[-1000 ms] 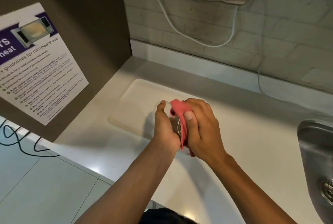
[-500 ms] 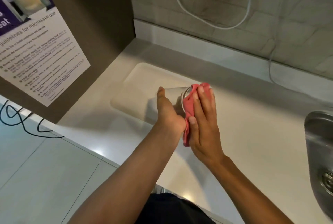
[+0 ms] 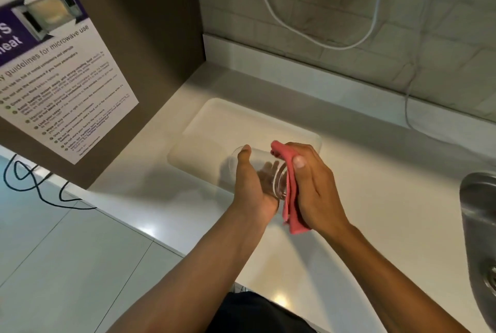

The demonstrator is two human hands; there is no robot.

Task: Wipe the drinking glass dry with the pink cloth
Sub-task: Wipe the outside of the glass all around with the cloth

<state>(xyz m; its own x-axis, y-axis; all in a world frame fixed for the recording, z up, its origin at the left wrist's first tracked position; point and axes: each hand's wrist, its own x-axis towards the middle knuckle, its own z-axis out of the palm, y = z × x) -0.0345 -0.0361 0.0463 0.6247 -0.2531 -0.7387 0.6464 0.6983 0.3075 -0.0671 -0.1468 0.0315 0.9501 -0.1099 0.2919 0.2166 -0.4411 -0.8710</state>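
Observation:
A clear drinking glass [image 3: 271, 175] lies on its side in the air above the white counter, gripped by my left hand [image 3: 251, 187], whose fingers show through the glass wall. The pink cloth [image 3: 291, 198] is pressed against the glass's right end by my right hand [image 3: 312, 187]. The cloth folds over my right fingers at the top and hangs down below my palm. Which end of the glass the cloth covers is hard to tell.
A shallow white tray [image 3: 214, 123] rests on the counter [image 3: 375, 198] behind my hands. A steel sink [image 3: 480, 214] sits at the right edge. A brown cabinet side with a microwave notice [image 3: 53, 69] stands left. A white cable [image 3: 316, 37] hangs on the tiled wall.
My right hand has curled over the glass end with the cloth, from fingers stretched flat half a second ago. More of the clear glass wall shows beside my left hand now.

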